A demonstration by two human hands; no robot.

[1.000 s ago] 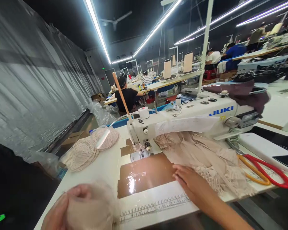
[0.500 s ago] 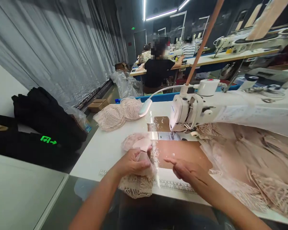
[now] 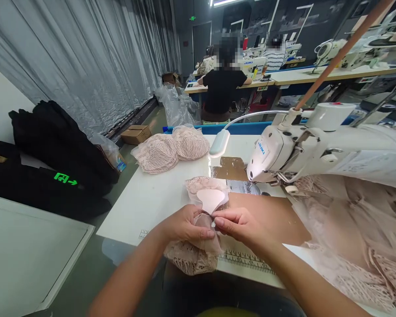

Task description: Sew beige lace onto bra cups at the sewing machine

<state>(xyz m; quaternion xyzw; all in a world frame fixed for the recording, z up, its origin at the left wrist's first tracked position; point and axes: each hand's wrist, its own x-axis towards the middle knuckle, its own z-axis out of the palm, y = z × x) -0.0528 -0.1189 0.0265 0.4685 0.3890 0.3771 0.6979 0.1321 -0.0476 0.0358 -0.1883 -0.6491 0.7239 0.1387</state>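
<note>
A pale pink lace bra piece [image 3: 191, 257], with two lace-covered ends and a smooth light panel in the middle, lies across the front of the sewing table. My left hand [image 3: 188, 226] grips its sheer middle between thumb and fingers. Against the same narrow middle part, my right hand [image 3: 234, 222] pinches the edge with thumb and forefinger; the fingertips of both hands nearly meet. Just beyond them is the sewing machine [image 3: 267, 154], its needle area above a metal plate [image 3: 242, 186]. The exact edge between my fingertips is too small to make out.
A stack of lace cups [image 3: 171, 149] sits at the table's back left, near a lamp head [image 3: 219, 141]. Gathered lace fabric [image 3: 343, 229] covers the right side. A printed ruler [image 3: 247, 260] runs along the front edge. A co-worker [image 3: 222, 88] sits ahead.
My right hand has moved left from over the brown surface and now pinches the bra piece beside my left hand. The view has shifted, so the machine appears farther right.
</note>
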